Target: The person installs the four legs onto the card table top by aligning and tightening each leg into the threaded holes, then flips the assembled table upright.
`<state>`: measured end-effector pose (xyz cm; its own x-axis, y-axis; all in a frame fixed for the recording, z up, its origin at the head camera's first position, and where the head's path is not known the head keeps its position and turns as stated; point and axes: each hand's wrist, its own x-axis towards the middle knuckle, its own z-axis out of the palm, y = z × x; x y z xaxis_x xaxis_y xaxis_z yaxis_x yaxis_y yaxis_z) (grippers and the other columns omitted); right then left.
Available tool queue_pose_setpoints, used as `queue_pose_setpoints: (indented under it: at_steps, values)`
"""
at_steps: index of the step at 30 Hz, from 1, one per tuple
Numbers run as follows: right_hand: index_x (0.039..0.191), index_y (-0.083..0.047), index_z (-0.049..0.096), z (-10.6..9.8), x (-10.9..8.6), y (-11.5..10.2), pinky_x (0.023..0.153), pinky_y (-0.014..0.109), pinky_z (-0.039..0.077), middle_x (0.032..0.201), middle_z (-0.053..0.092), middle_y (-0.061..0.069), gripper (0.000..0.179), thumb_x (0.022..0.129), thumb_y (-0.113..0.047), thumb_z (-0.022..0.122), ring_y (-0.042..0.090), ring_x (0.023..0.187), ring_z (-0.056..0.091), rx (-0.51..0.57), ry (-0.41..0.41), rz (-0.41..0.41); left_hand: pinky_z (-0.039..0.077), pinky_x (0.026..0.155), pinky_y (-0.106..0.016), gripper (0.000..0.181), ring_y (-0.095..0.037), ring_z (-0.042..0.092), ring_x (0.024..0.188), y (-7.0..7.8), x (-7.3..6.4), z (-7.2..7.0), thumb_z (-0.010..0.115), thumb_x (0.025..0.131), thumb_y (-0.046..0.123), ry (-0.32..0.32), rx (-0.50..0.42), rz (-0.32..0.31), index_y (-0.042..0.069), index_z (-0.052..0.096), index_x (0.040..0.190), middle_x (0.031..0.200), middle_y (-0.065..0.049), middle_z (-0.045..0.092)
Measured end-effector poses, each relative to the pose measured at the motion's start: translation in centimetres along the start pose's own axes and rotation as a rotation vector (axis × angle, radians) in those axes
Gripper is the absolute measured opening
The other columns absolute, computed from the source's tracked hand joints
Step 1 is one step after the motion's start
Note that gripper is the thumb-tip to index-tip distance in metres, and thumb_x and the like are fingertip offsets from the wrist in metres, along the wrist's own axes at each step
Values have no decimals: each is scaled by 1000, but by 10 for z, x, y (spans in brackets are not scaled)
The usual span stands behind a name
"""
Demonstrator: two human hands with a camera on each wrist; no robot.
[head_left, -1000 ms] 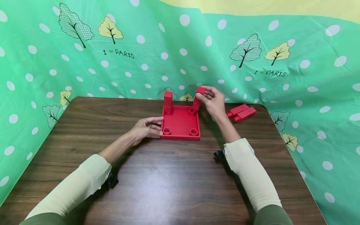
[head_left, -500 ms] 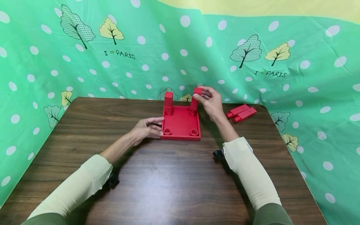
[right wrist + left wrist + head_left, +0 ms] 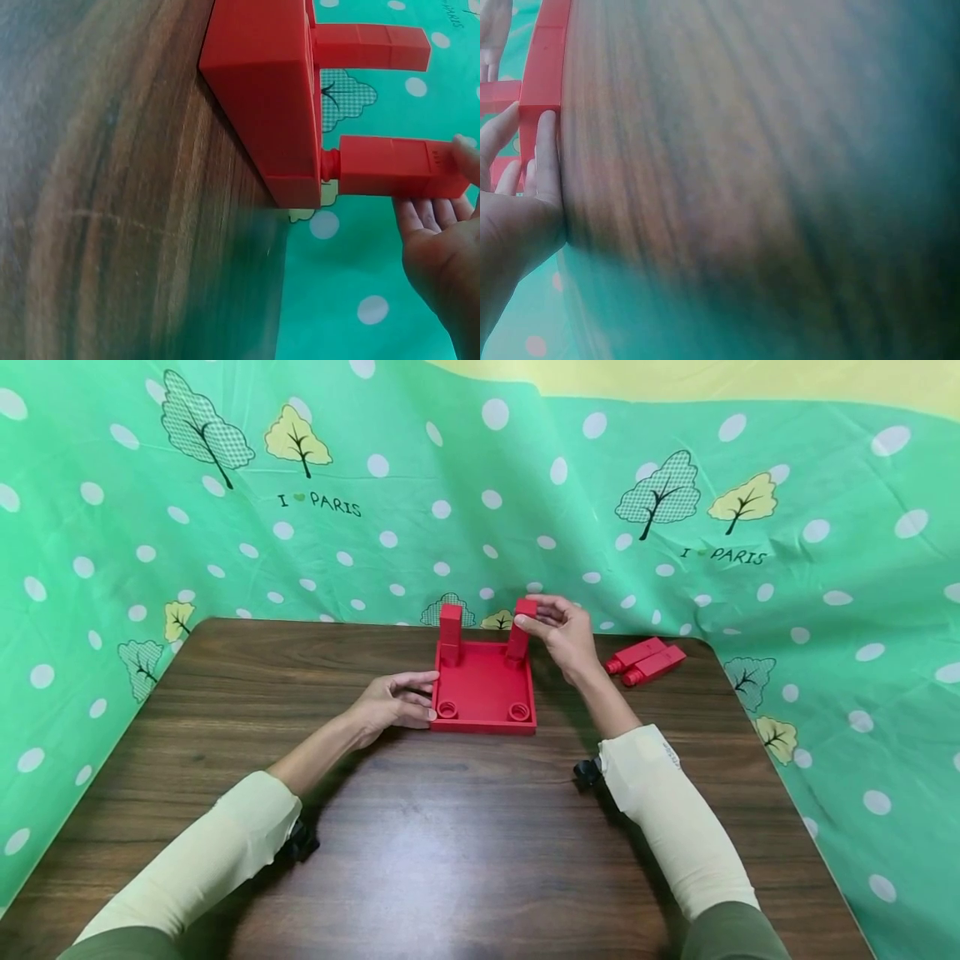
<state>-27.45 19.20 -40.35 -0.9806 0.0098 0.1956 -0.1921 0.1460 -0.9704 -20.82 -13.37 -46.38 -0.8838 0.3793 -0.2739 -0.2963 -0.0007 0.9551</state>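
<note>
A red upturned toy table top [image 3: 482, 681], tray-shaped with a raised rim, lies on the table. One square red leg [image 3: 450, 631] stands upright at its back left corner. My right hand [image 3: 566, 631] pinches a second leg [image 3: 520, 635] near its upper end, at the back right corner. Part of that leg's threaded neck [image 3: 331, 164] shows in the right wrist view. My left hand [image 3: 386, 706] holds the top's left side, index finger at the rim and thumb by the front corner. Round threaded sockets [image 3: 519, 712] show at both front corners.
Two more red legs [image 3: 652, 665] with threaded ends lie side by side at the back right of the brown wooden table [image 3: 420, 843]. A green dotted cloth [image 3: 405, 485] hangs behind the table and at its sides.
The leg in my right hand has shifted slightly left and down, and stands straighter. It now hides the socket that showed beneath it. The left hand stays at the top's left side.
</note>
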Motion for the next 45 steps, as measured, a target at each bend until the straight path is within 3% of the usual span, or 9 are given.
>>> queue_pose_setpoints:
  at_steps: [5, 13, 18, 24, 31, 38, 42, 45]
  values:
    - [143, 1, 75, -5, 0, -3, 92, 14, 65, 133, 77, 17, 47, 99, -8, 84, 8, 111, 73, -18, -25, -1, 72, 90, -30, 82, -9, 76, 105, 0, 0, 0, 80, 92, -17, 1, 2, -3, 8, 56, 166, 154, -19, 63]
    - [151, -4, 71, -11, 0, -6, 100, 13, 60, 150, 73, 19, 54, 100, -15, 84, 13, 121, 72, -144, -76, -36, 73, 89, -31, 82, -9, 76, 106, 0, 1, 1, 79, 92, -17, 1, -2, -6, 9, 56, 166, 154, -18, 62]
    - [155, -11, 70, -13, -1, -6, 92, 14, 59, 160, 69, 11, 57, 101, -22, 85, 17, 128, 68, -221, -122, -58, 73, 89, -31, 82, -8, 77, 105, 1, 1, 0, 80, 91, -18, 5, -4, -11, 8, 57, 166, 152, -17, 64]
    - [154, -9, 70, -13, 2, -5, 84, 13, 59, 149, 75, 16, 59, 100, -23, 89, 11, 115, 71, -252, -134, -85, 73, 90, -33, 83, -9, 76, 105, 1, 0, 0, 78, 92, -20, 1, -25, -17, 8, 56, 167, 152, -16, 63]
    - [158, -8, 66, -18, 2, -3, 96, 19, 57, 154, 72, 18, 53, 107, -17, 79, 28, 134, 68, -333, -201, -172, 73, 91, -32, 81, -9, 77, 104, -1, 0, 1, 77, 93, -19, 0, -16, -12, 8, 56, 167, 152, -18, 63]
    - [147, -8, 75, -16, 2, -4, 97, 16, 58, 138, 77, 17, 45, 104, -20, 81, 9, 117, 71, -248, -152, -121, 73, 92, -38, 78, -11, 78, 100, 2, 3, 0, 72, 96, -18, -8, -55, -32, 8, 55, 167, 154, -18, 60]
    - [140, -11, 78, -15, 1, -6, 89, 17, 60, 131, 78, 15, 42, 101, -24, 84, 15, 113, 72, -252, -129, -89, 73, 93, -42, 76, -12, 80, 97, 3, 5, 0, 69, 96, -17, 2, -76, -48, 7, 56, 166, 151, -18, 61]
    - [145, -14, 76, -15, 1, -7, 86, 16, 60, 140, 76, 11, 47, 100, -25, 85, 22, 117, 72, -288, -136, -83, 73, 94, -43, 75, -14, 80, 96, 3, 6, 1, 69, 96, -17, 8, -83, -58, 7, 57, 165, 150, -18, 62]
